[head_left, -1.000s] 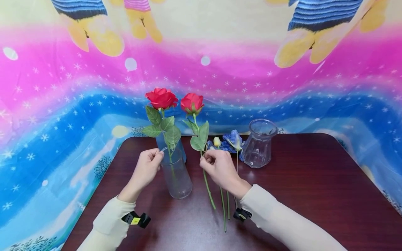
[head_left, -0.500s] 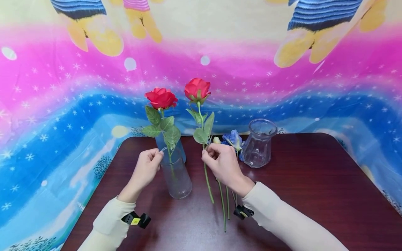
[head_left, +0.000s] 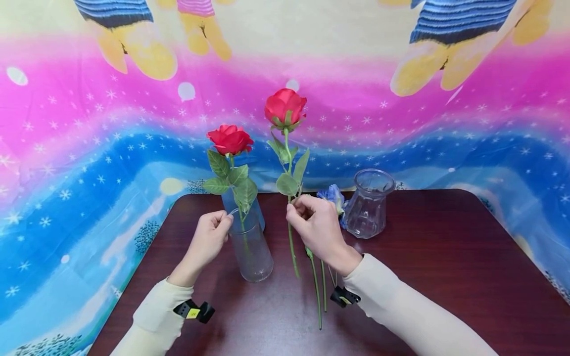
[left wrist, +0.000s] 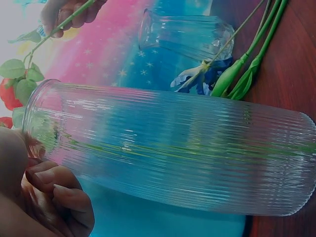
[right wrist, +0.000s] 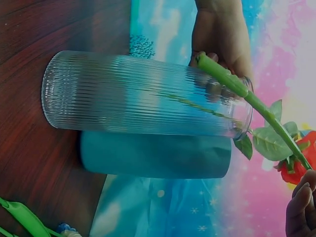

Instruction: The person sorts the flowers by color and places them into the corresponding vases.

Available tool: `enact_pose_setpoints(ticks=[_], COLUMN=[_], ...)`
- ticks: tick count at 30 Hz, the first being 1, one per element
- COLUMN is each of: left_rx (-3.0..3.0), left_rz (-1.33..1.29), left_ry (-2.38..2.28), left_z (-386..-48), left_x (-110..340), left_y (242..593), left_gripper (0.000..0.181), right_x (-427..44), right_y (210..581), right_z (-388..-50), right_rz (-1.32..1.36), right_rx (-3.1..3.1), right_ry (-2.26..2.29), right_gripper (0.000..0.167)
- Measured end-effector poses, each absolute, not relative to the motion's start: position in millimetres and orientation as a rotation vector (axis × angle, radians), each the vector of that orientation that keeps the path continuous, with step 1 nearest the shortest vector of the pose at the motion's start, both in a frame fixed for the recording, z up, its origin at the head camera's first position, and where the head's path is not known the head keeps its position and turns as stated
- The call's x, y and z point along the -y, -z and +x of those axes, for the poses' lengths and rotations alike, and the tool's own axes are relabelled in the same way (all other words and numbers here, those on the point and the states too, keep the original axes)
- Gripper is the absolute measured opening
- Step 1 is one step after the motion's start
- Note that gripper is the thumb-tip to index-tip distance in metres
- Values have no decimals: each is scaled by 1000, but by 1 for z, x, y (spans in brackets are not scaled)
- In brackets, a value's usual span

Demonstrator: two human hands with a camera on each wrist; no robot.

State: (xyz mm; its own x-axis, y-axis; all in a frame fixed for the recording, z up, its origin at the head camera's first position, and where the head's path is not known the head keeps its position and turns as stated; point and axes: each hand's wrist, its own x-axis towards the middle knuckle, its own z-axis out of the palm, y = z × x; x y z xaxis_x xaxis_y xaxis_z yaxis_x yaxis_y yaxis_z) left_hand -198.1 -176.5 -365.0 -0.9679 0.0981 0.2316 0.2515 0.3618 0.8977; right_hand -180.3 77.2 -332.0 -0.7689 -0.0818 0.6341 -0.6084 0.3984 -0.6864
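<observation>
In the head view my left hand (head_left: 208,244) pinches the rim of a ribbed clear glass vase (head_left: 255,257). A red rose (head_left: 229,140) stands in that vase, its stem visible through the glass in the left wrist view. My right hand (head_left: 321,231) pinches the stem of a second red rose (head_left: 286,106), held upright to the right of the vase. That stem's lower end hangs outside the glass; the right wrist view shows the cut end of the stem (right wrist: 222,75) in front of the vase near its mouth.
A blue vase (right wrist: 153,154) stands behind the ribbed one. Right of my right hand is a flared clear glass vase (head_left: 367,212). Blue flowers (head_left: 333,198) and green stems (head_left: 317,291) lie on the dark wooden table (head_left: 427,277), partly behind that hand. A printed cloth (head_left: 347,69) hangs behind.
My right hand has raised the second rose, its bloom now higher than the first one and slightly further right. The left hand and ribbed vase have stayed in place.
</observation>
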Motion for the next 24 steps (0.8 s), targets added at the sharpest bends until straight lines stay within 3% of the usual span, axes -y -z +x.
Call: enact_pose_setpoints(ticks=[24], left_rx=[2496], left_rz=[-323], left_ry=[1641], left_z=[-199], left_x=[178], left_y=[365], left_gripper=[45], right_x=[-51], right_y=[295], right_z=[-185], right_rz=[752], right_rx=[1907], right_ry=[-1410], right_gripper=[13])
